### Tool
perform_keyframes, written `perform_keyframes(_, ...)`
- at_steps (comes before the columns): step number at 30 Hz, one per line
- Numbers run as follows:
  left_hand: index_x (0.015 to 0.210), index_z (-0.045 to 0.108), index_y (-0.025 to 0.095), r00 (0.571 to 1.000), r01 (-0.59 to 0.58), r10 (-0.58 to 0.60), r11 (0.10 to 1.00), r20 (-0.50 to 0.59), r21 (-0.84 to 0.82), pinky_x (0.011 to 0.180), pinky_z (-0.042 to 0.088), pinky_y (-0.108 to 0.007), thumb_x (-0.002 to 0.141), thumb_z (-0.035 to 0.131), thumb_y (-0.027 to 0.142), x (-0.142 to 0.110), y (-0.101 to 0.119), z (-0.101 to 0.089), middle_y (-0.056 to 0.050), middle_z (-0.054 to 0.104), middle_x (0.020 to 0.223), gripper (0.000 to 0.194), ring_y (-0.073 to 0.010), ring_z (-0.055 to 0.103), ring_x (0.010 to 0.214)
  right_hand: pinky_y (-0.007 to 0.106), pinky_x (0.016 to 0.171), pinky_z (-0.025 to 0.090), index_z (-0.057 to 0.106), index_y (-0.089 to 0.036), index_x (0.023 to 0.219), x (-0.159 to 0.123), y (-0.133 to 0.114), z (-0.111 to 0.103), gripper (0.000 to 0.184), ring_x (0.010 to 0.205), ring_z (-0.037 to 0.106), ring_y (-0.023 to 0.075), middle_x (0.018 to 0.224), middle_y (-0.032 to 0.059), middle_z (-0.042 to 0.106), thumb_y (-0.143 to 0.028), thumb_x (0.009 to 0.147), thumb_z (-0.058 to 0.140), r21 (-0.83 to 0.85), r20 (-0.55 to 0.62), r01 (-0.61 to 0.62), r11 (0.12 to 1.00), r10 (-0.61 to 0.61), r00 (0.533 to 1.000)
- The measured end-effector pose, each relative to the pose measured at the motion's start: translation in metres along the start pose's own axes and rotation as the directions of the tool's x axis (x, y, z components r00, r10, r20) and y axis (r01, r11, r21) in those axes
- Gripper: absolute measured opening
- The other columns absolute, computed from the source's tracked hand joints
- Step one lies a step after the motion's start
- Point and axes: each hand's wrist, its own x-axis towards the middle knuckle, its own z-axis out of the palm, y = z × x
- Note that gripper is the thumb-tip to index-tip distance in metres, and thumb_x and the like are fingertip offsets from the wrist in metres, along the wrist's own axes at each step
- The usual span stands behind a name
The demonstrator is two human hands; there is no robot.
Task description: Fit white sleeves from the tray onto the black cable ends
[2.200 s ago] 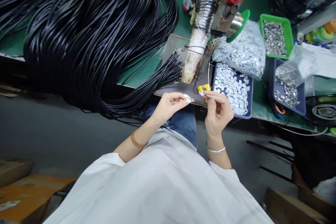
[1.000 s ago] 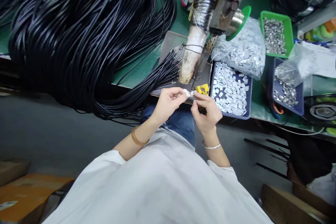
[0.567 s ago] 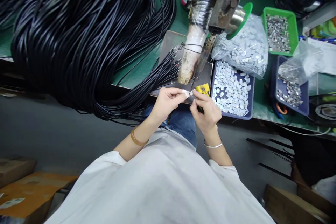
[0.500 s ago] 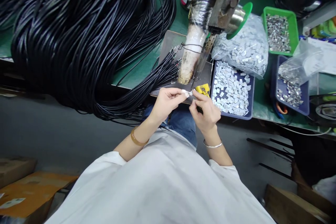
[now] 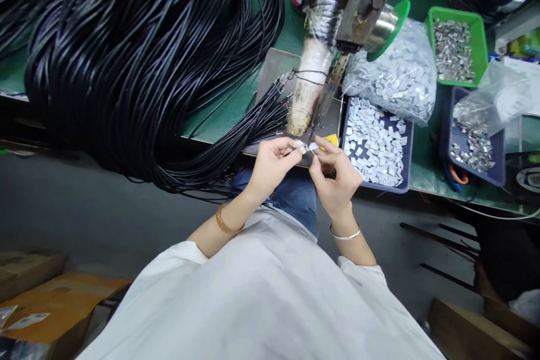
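Under the soldering rig, my left hand (image 5: 272, 164) is pinched on a small shiny piece (image 5: 304, 149) too tiny to identify. White material, perhaps tape, covers a fingertip of that hand. Just to its right, my right hand (image 5: 336, 175) pinches a small flat white chip (image 5: 313, 146) between thumb and forefinger, almost touching the shiny piece. A yellow object (image 5: 332, 139) lies behind the right fingers, partly hidden. The rig's white wrapped handle (image 5: 307, 84) points down just beyond both hands. Black cables (image 5: 236, 138) end on the grey plate (image 5: 270, 64) to the left.
Large black cable coils (image 5: 147, 67) cover the bench's left side. On the right are a blue tray (image 5: 408, 171) of white chips, a plastic bag (image 5: 392, 73) of similar chips, a green tray (image 5: 481, 48) and another blue tray (image 5: 500, 152) of metal pieces. A solder spool (image 5: 382, 28) hangs above.
My right hand has shifted slightly right and its thumb and forefinger have spread a little, so the flat white chip now shows. The left hand has barely moved.
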Motion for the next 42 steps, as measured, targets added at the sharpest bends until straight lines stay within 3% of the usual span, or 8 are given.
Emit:
perform_keyframes(11,0.068,0.073,0.015,0.997,-0.071,0.072,0.997,-0.025,0.018,0.050,0.034,-0.019,0.068,0.081,0.029,-0.0018,0.0050,0.0015,0.004,0.054,0.056,0.016,-0.0034,0.038,0.049,0.029,0.071,0.066,0.062,-0.022,0.088,0.0040,-0.0058,0.0007,0.008,0.093,0.077,0.0191,0.120,0.0091,0.074,-0.014,0.087,0.063,0.030,-0.016,0.001,1.000,-0.001,1.000)
perform_keyframes(20,0.064,0.073,0.014,0.998,-0.054,0.058,0.992,-0.024,0.116,0.050,0.032,-0.019,0.066,0.079,0.026,-0.0007,0.0038,-0.0016,0.005,0.051,0.052,0.014,-0.0038,0.037,0.048,0.024,0.055,0.057,0.063,-0.023,0.090,0.0032,-0.0047,-0.0007,0.009,0.086,0.076,0.0161,0.110,0.0056,0.077,-0.014,0.087,0.065,0.000,-0.020,-0.028,1.000,0.028,0.999)
perform_keyframes(32,0.069,0.074,0.014,0.985,-0.137,0.153,0.973,-0.076,0.188,0.060,0.046,-0.019,0.069,0.073,0.022,-0.0024,0.0065,0.0027,0.000,0.067,0.065,0.008,-0.0087,0.056,0.062,0.027,0.062,0.061,0.066,-0.023,0.091,0.0060,-0.0080,-0.0003,0.009,0.100,0.075,0.0194,0.110,0.0053,0.077,-0.015,0.087,0.066,-0.008,-0.030,-0.027,1.000,0.027,0.999)
perform_keyframes(39,0.065,0.072,0.013,0.994,-0.080,0.092,0.977,-0.052,0.198,0.055,0.041,-0.018,0.064,0.073,0.019,-0.0024,0.0075,0.0010,0.001,0.063,0.061,0.006,-0.0072,0.051,0.057,0.024,0.053,0.057,0.065,-0.022,0.087,0.0043,-0.0047,-0.0004,0.008,0.086,0.076,0.0166,0.102,0.0056,0.078,-0.014,0.086,0.067,-0.002,-0.039,-0.031,1.000,0.030,0.999)
perform_keyframes(42,0.065,0.072,0.013,0.991,-0.102,0.119,0.970,-0.062,0.222,0.052,0.039,-0.018,0.066,0.071,0.019,-0.0037,0.0096,0.0023,0.002,0.059,0.058,0.006,-0.0061,0.046,0.055,0.023,0.055,0.057,0.067,-0.021,0.089,0.0062,-0.0038,-0.0007,0.011,0.085,0.075,0.0154,0.103,0.0054,0.077,-0.012,0.084,0.069,-0.008,-0.046,-0.013,1.000,0.012,0.999)
